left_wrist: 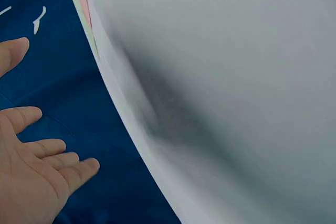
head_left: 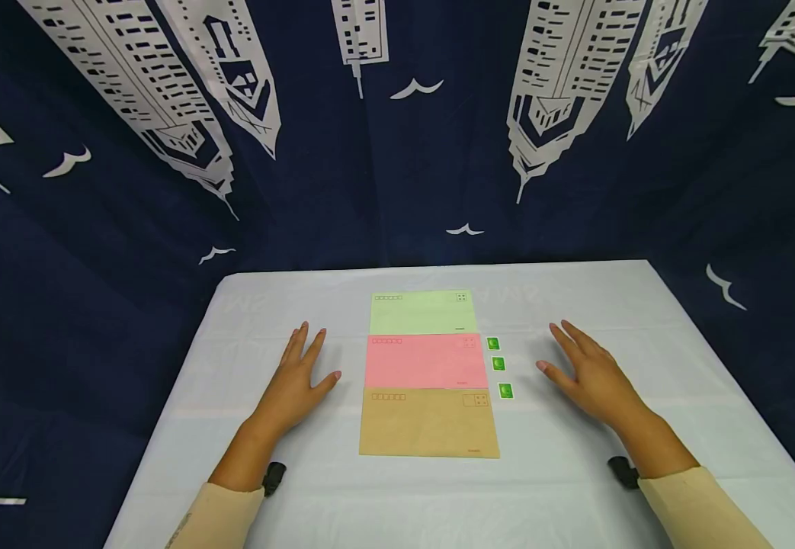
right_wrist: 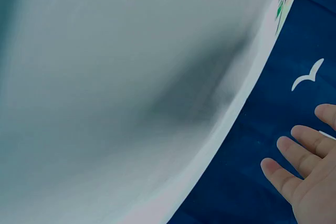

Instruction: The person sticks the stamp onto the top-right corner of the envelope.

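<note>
A green envelope point(head_left: 421, 314), a pink envelope point(head_left: 427, 362) and a brown envelope point(head_left: 428, 428) form a column at the frame's centre. Each carries a row of printed boxes at upper left; the lower-right print is too small to read. Three green squares point(head_left: 498, 364) lie just beside, to the right, on white cloth point(head_left: 562, 488). Navy printed fabric point(head_left: 383, 175) fills the upper frame. My left hand point(head_left: 294, 383) and right hand point(head_left: 594, 379) flank these items, fingers extended, gripping nothing.

Navy cloth point(head_left: 383, 175) behind white table point(head_left: 431, 499)
</note>
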`<control>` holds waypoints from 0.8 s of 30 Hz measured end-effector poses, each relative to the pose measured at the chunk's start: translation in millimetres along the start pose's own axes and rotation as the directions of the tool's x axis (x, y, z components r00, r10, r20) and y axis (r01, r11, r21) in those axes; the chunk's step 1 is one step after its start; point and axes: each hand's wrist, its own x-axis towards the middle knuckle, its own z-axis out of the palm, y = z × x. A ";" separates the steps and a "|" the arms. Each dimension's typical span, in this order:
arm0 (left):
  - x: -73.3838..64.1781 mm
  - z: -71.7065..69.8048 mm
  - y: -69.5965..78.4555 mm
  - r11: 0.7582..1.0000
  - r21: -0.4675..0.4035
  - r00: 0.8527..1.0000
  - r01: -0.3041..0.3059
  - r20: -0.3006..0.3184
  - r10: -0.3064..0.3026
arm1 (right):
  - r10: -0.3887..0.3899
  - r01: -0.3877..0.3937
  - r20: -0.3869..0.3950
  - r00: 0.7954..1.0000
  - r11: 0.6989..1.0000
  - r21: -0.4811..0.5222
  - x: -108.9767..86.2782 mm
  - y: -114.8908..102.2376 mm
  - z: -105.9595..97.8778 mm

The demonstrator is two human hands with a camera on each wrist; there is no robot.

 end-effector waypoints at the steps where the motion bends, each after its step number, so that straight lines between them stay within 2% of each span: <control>1: -0.7 0.2 1.5 1.000 -0.008 1.000 -0.002 0.003 0.002 | -0.003 0.003 0.003 1.000 1.000 0.009 -0.3 -0.6 -0.1; 8: -4.0 2.0 11.1 0.999 -0.040 0.999 -0.036 0.030 0.037 | 0.003 -0.004 0.017 1.000 0.998 0.067 -1.8 -6.4 0.9; 15: -13.2 2.2 25.2 0.994 -0.080 0.994 -0.070 0.080 0.076 | 0.036 -0.059 0.105 0.994 0.974 0.221 -4.4 -13.9 -1.8; 24: -20.3 11.4 39.2 0.986 -0.107 0.984 -0.129 0.109 0.140 | 0.018 -0.050 0.116 0.993 0.960 0.275 -6.4 -17.1 1.7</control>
